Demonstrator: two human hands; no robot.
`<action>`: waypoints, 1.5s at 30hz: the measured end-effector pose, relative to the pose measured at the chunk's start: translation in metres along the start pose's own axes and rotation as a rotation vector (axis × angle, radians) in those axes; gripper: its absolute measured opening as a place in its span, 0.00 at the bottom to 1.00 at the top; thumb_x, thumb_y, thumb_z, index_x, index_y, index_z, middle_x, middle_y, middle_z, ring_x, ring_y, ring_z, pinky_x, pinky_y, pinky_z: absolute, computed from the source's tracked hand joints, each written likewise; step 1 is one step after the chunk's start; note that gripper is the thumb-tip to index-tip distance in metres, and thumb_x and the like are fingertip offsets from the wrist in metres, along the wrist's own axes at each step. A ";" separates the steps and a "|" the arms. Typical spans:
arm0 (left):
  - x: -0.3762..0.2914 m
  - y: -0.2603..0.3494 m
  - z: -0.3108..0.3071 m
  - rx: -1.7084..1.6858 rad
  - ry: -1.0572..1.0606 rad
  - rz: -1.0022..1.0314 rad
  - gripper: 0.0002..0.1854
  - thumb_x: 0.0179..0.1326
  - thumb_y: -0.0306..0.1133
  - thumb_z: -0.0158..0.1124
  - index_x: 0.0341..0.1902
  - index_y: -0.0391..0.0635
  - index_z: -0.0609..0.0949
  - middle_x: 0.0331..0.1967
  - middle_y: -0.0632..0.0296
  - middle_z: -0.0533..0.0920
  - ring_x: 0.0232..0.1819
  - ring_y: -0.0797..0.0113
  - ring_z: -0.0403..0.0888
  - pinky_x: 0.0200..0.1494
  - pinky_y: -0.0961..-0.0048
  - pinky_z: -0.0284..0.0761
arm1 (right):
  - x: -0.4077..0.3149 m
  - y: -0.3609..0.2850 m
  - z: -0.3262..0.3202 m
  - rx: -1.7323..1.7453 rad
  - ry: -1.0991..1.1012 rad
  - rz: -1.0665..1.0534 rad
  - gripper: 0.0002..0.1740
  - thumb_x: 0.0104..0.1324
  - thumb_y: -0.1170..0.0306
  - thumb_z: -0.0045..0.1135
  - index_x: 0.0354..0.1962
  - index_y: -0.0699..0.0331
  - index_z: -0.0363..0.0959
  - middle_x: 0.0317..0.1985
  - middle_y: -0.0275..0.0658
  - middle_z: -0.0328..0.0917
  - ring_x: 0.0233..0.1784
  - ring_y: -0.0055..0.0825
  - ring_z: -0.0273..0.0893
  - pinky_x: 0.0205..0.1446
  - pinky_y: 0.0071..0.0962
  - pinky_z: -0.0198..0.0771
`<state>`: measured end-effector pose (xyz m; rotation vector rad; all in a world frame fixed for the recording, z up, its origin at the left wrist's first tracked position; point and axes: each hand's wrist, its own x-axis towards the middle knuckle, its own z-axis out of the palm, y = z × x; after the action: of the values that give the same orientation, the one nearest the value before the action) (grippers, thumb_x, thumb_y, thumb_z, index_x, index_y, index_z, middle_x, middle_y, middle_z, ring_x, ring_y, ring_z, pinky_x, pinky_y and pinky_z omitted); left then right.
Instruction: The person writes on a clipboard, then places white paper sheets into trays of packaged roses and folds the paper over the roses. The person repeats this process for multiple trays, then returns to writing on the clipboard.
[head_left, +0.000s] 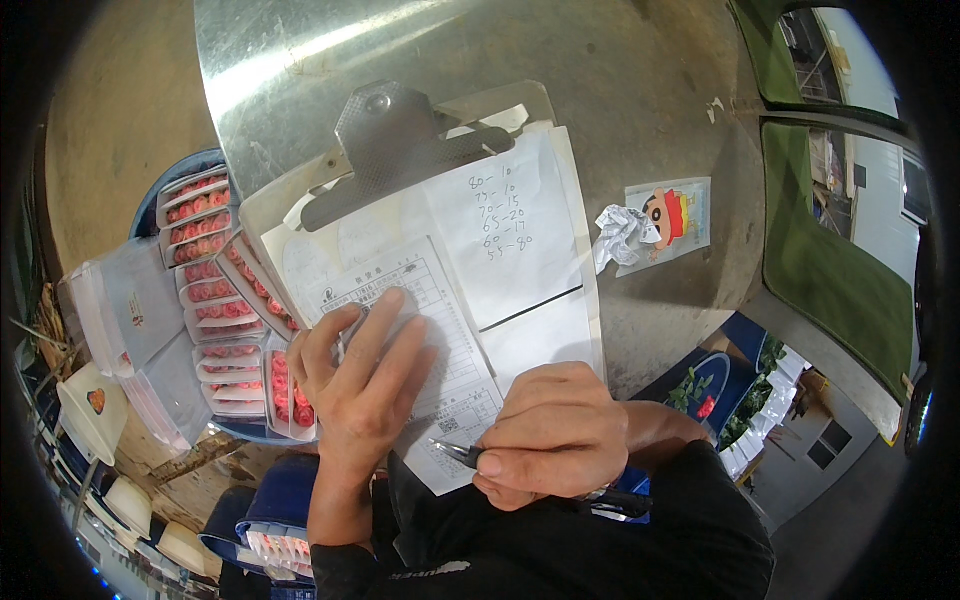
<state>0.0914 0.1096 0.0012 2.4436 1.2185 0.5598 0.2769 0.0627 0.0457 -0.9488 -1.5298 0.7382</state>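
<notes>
My right hand grips a black pen, its metal tip just over the lower part of a printed form. That form lies aslant on papers held by a clipboard. Spread flat, my left hand presses on the form's left side and hides some of its print. A white sheet with handwritten figures and a thick black line lies to the right of the form. At the top, a large metal clip holds the stack.
Left of the clipboard, a blue bucket holds several paper-wrapped bundles of pink roses. Crumpled paper rests against a cartoon-printed packet on the right. More blue buckets stand below left, and a red rose shows at right.
</notes>
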 end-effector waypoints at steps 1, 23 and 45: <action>0.000 0.000 0.000 0.000 -0.002 -0.002 0.16 0.48 0.36 0.76 0.43 0.56 0.86 0.56 0.71 0.83 0.54 0.62 0.72 0.57 0.63 0.62 | 0.000 0.000 0.000 0.002 0.003 0.003 0.14 0.53 0.78 0.70 0.38 0.68 0.78 0.25 0.42 0.80 0.20 0.26 0.77 0.19 0.19 0.70; -0.001 -0.001 0.000 -0.003 -0.011 -0.001 0.17 0.49 0.37 0.76 0.44 0.57 0.86 0.57 0.72 0.82 0.56 0.63 0.71 0.58 0.63 0.60 | 0.000 0.001 0.000 -0.002 -0.008 0.009 0.14 0.53 0.78 0.70 0.38 0.68 0.78 0.25 0.42 0.80 0.19 0.26 0.77 0.19 0.20 0.70; 0.001 -0.001 0.000 -0.001 0.010 0.001 0.17 0.47 0.38 0.76 0.43 0.57 0.86 0.55 0.72 0.83 0.53 0.63 0.73 0.56 0.64 0.61 | 0.002 0.002 -0.001 -0.009 -0.017 0.009 0.15 0.51 0.78 0.70 0.38 0.68 0.78 0.25 0.42 0.79 0.18 0.27 0.76 0.19 0.20 0.69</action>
<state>0.0915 0.1104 0.0008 2.4435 1.2207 0.5739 0.2783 0.0651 0.0450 -0.9591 -1.5459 0.7476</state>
